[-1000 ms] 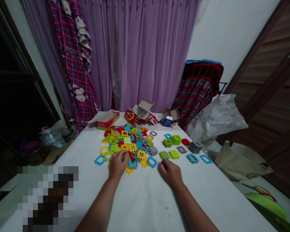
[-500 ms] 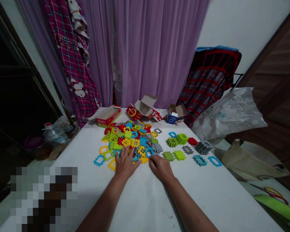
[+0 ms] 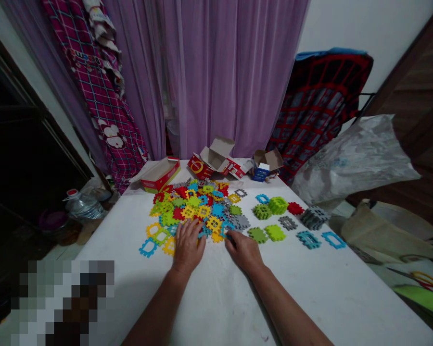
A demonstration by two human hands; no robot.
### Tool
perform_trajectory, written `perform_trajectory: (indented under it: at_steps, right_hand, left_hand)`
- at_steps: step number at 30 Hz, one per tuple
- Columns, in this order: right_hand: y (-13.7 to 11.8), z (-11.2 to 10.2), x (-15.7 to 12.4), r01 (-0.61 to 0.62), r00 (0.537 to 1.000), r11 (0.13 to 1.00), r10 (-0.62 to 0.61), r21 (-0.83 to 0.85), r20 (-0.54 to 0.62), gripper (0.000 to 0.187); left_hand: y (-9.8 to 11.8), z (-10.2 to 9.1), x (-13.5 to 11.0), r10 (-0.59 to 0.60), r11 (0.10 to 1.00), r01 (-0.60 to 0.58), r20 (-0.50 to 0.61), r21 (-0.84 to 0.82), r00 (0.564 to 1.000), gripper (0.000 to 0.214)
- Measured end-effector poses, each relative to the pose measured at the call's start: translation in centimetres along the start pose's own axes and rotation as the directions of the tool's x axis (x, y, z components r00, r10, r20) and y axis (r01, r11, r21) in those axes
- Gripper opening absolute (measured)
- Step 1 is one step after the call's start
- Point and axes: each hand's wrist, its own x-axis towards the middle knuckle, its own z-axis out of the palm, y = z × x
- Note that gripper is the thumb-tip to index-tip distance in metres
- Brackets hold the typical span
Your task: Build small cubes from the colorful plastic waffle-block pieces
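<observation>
A heap of flat plastic interlocking tiles in red, yellow, blue, green and grey lies on a white table. My left hand rests flat with fingers spread on the heap's near edge. My right hand sits just right of it, fingertips curled at a blue tile on the heap's near right corner; what it pinches is hard to make out. To the right lie sorted tiles: green stacks, a red one, grey ones and blue ones.
Open cardboard boxes stand at the table's far edge before a purple curtain. A plastic bag and a red checked cloth are at the right. A water bottle sits low on the left.
My right hand moved left from beside the green tiles to the heap's near right corner. My left hand shifted slightly right on the heap. The camera tilted down and nearer.
</observation>
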Motion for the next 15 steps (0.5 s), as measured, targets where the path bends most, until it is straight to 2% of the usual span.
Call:
perform_trajectory:
  at_steps: [2, 5, 7, 9, 11, 15]
  right_hand:
    - [0.2, 0.3, -0.1, 0.037, 0.999, 0.998, -0.036, 0.041, -0.027, 0.027]
    - [0.7, 0.8, -0.3, 0.090, 0.988, 0.980, -0.066, 0.177, -0.138, 0.033]
    - [0.8, 1.0, -0.4, 0.090, 0.978, 0.942, -0.022, 0.324, -0.208, 0.035]
    - [0.7, 1.2, -0.4, 0.061, 0.973, 0.867, 0.060, 0.495, -0.225, 0.036]
    - [0.5, 1.3, -0.3, 0.013, 0.974, 0.764, 0.137, 0.645, -0.181, 0.037]
    - [-0.1, 1.2, 0.0, -0.129, 0.979, 0.556, 0.202, 0.821, 0.017, 0.041]
  left_hand:
    - [0.2, -0.1, 0.0, 0.040, 0.999, -0.040, -0.004, -0.015, 0.999, 0.037]
    - [0.6, -0.3, -0.1, 0.077, 0.996, -0.078, -0.019, -0.045, 0.997, 0.037]
    - [0.8, -0.2, -0.1, 0.070, 0.994, -0.074, -0.042, -0.083, 0.997, 0.037]
    - [1.1, -0.1, -0.2, 0.050, 0.990, -0.057, -0.053, -0.131, 0.997, 0.036]
    - [1.3, 0.1, -0.2, 0.030, 0.984, -0.037, -0.046, -0.175, 0.998, 0.035]
    - [1.5, 0.3, 0.0, 0.005, 0.966, 0.000, 0.019, -0.258, 1.000, 0.030]
